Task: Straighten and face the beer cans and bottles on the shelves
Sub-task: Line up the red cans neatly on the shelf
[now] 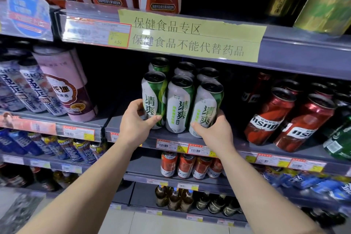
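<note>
Mid-frame, the left hand [135, 119] and right hand [212, 129] each gripped an outer green can [180, 104]; labels faced forward, while the red cans [269, 116] at right remained tilted.

The scene is lit from above and in front, evenly and fairly brightly on the shelf fronts, while the recesses behind the green and white cans [180, 104] are left almost black. Soft highlights are seen on the red cans [269, 114] and on the gold wrap at the upper right [322, 0]. The centre is rendered sharply; the yellow paper notice [191, 36] can be read. Strong wide-angle bending is shown at the edges, where shelves curve and cans lean outward. The blue tag at the upper left [28, 13] is blurred.
</note>
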Motion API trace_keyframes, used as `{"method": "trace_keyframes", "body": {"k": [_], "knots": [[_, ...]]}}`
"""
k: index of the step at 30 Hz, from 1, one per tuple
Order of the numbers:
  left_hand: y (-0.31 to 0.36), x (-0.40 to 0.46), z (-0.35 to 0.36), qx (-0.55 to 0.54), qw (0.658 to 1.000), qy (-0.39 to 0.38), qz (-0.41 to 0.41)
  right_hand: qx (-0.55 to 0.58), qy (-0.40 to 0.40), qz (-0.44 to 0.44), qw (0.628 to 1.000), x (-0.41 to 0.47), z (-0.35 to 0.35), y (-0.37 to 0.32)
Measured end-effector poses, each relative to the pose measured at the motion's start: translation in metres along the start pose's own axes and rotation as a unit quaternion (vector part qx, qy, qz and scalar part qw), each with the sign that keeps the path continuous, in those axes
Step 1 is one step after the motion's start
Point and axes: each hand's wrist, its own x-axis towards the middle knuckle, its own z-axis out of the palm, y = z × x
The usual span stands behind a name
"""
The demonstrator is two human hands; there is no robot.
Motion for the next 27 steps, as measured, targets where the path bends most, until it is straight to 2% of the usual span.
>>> {"method": "trace_keyframes", "body": {"k": [4,8,20,23,27], "knots": [[-0.005,0.003,0.004,-0.006,1.000,0.000,-0.021,-0.018,0.029,0.014,0.999,-0.004,-0.001,-0.004],[-0.012,0.001,0.004,0.033,0.998,-0.050,-0.031,-0.043,0.003,0.019,0.999,-0.008,-0.002,0.004],[-0.006,-0.007,0.017,0.115,0.993,0.015,-0.003,-0.098,0.002,0.026,0.995,-0.009,0.002,0.009],[-0.009,-0.008,0.023,0.143,0.990,0.010,-0.007,-0.087,-0.029,0.028,0.995,0.000,0.000,0.012],[-0.005,-0.012,0.028,0.151,0.988,0.031,-0.014,-0.031,-0.110,0.033,0.993,0.017,-0.009,0.010]]}}
